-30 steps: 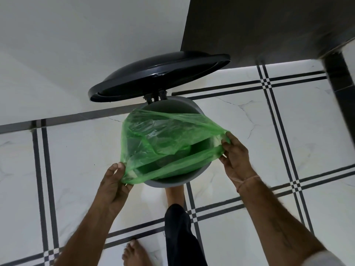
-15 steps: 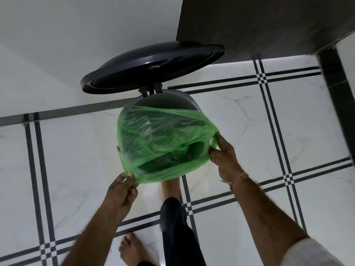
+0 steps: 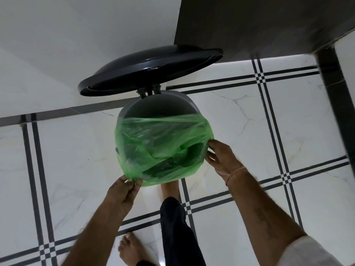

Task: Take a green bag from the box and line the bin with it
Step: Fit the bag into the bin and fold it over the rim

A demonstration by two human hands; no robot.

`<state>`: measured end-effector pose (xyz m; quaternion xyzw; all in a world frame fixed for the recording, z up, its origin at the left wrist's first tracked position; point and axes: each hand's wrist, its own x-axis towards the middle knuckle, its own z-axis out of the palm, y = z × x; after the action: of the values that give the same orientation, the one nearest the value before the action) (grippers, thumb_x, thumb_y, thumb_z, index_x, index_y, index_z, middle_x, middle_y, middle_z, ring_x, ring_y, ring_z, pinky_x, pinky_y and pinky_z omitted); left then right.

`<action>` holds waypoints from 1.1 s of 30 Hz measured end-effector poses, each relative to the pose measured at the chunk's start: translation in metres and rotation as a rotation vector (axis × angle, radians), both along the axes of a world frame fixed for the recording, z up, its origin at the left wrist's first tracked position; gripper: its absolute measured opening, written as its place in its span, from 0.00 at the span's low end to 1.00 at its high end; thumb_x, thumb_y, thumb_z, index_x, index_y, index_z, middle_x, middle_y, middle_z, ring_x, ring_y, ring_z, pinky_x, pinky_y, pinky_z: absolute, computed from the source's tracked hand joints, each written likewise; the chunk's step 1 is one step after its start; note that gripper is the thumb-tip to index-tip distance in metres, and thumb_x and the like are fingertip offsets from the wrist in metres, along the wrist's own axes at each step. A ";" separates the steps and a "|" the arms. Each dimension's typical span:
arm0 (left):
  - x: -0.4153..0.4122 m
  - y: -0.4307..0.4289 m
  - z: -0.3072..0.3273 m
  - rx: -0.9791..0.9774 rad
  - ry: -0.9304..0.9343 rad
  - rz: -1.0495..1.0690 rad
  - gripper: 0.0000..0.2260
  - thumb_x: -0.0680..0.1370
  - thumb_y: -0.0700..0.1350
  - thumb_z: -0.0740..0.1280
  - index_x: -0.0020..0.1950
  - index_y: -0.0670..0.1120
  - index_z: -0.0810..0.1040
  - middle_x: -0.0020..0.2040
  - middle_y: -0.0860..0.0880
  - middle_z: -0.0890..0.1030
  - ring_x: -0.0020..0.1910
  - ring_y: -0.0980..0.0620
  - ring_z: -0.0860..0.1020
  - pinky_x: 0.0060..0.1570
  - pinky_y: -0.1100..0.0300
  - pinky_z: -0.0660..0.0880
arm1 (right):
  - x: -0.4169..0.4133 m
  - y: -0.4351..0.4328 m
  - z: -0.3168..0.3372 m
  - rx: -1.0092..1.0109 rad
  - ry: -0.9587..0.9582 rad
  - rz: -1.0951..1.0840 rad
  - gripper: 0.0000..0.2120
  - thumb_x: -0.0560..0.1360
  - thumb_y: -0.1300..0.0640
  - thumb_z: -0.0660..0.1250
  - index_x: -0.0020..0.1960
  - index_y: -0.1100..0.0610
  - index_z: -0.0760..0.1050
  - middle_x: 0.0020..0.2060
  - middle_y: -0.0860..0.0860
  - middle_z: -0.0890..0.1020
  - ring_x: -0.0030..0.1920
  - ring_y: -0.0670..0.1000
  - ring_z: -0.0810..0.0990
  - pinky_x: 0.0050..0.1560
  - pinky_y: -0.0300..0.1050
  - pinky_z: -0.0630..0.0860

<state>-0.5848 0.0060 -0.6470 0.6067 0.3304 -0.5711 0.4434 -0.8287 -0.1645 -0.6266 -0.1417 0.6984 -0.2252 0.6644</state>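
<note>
A grey round bin [image 3: 159,105] stands on the floor with its black lid [image 3: 149,69] tilted up behind it. A thin green bag [image 3: 161,146] is stretched over the near and side parts of the rim; the far part of the rim shows bare grey. My left hand [image 3: 124,191] pinches the bag's edge at the near left of the bin. My right hand [image 3: 221,158] holds the bag's edge against the right side of the bin. The box is not in view.
White marble floor tiles [image 3: 278,143] with black double lines surround the bin. A white wall [image 3: 57,45] rises behind, a dark panel [image 3: 259,22] at the back right. One bare foot [image 3: 132,250] stands near; the other leg [image 3: 178,227] reaches toward the bin's base.
The bag's edge has been pulled further down over the near and side rim. My left hand dropped below the rim, and my right hand moved down the right side.
</note>
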 end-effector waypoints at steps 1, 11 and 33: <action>0.000 0.001 -0.002 0.018 -0.013 0.015 0.14 0.82 0.26 0.55 0.52 0.38 0.77 0.53 0.39 0.80 0.49 0.47 0.80 0.34 0.61 0.83 | -0.002 0.001 0.001 0.031 0.004 -0.029 0.06 0.83 0.62 0.63 0.49 0.58 0.78 0.49 0.54 0.82 0.50 0.54 0.81 0.43 0.44 0.81; 0.032 -0.023 0.027 -0.189 -0.212 0.094 0.10 0.78 0.34 0.59 0.46 0.45 0.78 0.43 0.50 0.80 0.46 0.49 0.77 0.43 0.59 0.77 | 0.015 -0.028 0.015 -0.305 0.003 0.031 0.09 0.81 0.64 0.65 0.58 0.61 0.82 0.53 0.59 0.85 0.51 0.54 0.84 0.49 0.40 0.84; 0.090 -0.118 -0.004 -0.325 -0.566 -0.351 0.15 0.84 0.55 0.63 0.49 0.45 0.82 0.43 0.49 0.85 0.42 0.51 0.83 0.42 0.58 0.80 | 0.044 -0.086 -0.011 -0.322 -0.029 0.115 0.15 0.78 0.54 0.73 0.48 0.68 0.80 0.40 0.59 0.87 0.39 0.56 0.87 0.41 0.49 0.85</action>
<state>-0.4945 -0.1121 -0.6508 0.7096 -0.0092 -0.4932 0.5032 -0.7845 -0.2507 -0.6378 -0.2826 0.6344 -0.2978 0.6550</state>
